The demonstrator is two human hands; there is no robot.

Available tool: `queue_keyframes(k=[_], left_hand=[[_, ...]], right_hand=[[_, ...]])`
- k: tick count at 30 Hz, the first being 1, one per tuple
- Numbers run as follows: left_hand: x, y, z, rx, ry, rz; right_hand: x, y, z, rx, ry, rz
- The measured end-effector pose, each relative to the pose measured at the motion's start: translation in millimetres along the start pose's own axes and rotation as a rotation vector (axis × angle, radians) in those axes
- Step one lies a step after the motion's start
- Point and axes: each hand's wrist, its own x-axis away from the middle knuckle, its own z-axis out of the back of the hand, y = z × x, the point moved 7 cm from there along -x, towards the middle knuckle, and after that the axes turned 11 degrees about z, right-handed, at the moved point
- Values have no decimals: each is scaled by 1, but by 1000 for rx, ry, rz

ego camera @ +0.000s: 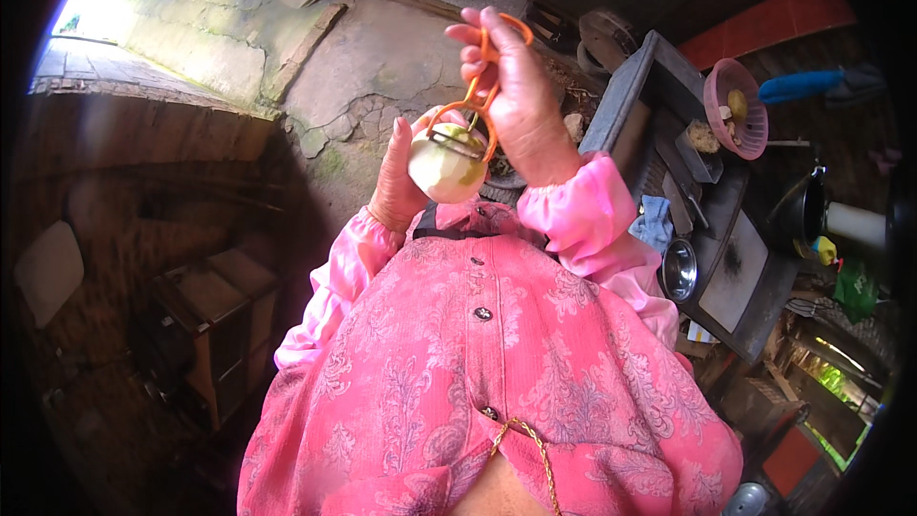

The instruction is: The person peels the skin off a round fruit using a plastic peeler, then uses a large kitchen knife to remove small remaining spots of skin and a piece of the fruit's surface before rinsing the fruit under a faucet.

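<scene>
My left hand (402, 175) cups a round, pale fruit or vegetable (445, 172) from its left and far side. Most of its surface is peeled, with green patches of skin at the top and lower right. In my right hand (521, 89) is an orange-handled peeler (490, 111), gripped by its looped handle. The peeler's metal blade lies across the upper face of the round piece. Partly hidden behind my hands, a dark container (505, 183) shows near my waist.
At the right, a grey sink counter (623, 97) holds a pink plastic basket (758, 125), a metal bowl (678, 270) and a blue cloth (652, 221). A wooden cabinet (215, 287) stands at the left. Cracked concrete floor (387, 50) lies beyond my hands.
</scene>
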Motion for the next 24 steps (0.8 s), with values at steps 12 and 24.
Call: queue_keyframes(k=[12, 24], left_hand=[[-7, 8, -10, 11, -202, 24], [-18, -11, -7, 484, -54, 211]], right_hand=[[-24, -1, 33, -64, 35, 64], [-24, -13, 21, -22, 13, 150]])
